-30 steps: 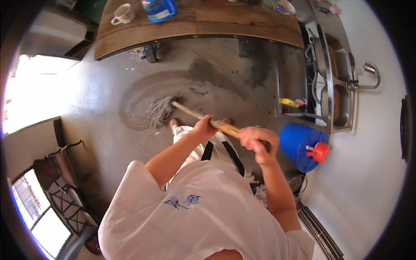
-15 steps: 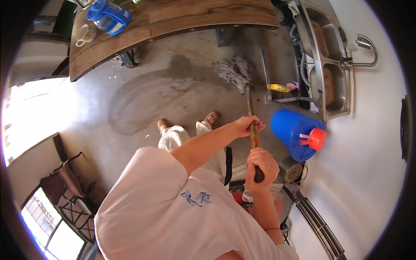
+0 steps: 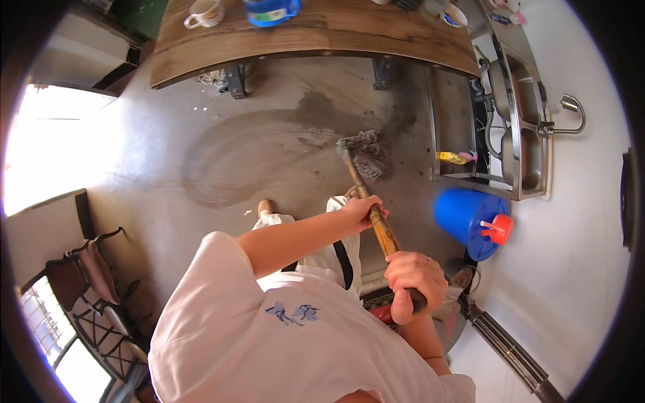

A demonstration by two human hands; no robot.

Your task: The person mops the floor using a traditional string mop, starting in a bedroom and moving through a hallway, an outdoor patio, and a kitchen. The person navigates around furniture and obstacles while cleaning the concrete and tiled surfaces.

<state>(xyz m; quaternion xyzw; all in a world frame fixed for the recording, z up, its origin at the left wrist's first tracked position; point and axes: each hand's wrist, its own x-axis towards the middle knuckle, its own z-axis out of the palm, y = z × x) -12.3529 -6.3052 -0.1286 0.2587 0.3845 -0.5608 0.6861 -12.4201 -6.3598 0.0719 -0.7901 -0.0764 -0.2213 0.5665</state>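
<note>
Both of my hands grip the wooden handle of a mop [image 3: 385, 234]. My left hand [image 3: 361, 212] wraps round the shaft partway down, while my right hand [image 3: 415, 285] is closed over the dark top end, close to my body. The handle slants away and to the left. Its grey string mop head [image 3: 368, 154] lies on the concrete floor [image 3: 235, 144], a little beyond my feet. Dark wet streaks curve across the floor to the left of the mop head, with a darker patch behind it.
A wooden table [image 3: 322, 33] spans the far side, carrying a blue jug [image 3: 271, 10] and a mug [image 3: 205, 13]. To the right are a steel double sink [image 3: 527, 151] and a blue bucket [image 3: 470, 218] with a red dipper [image 3: 498, 230]. Chairs [image 3: 84, 282] stand at the left.
The mop head has turned over and come nearer, and the handle now slants left instead of nearly straight ahead. My right hand has shifted right and nearer. The whole view has shifted.
</note>
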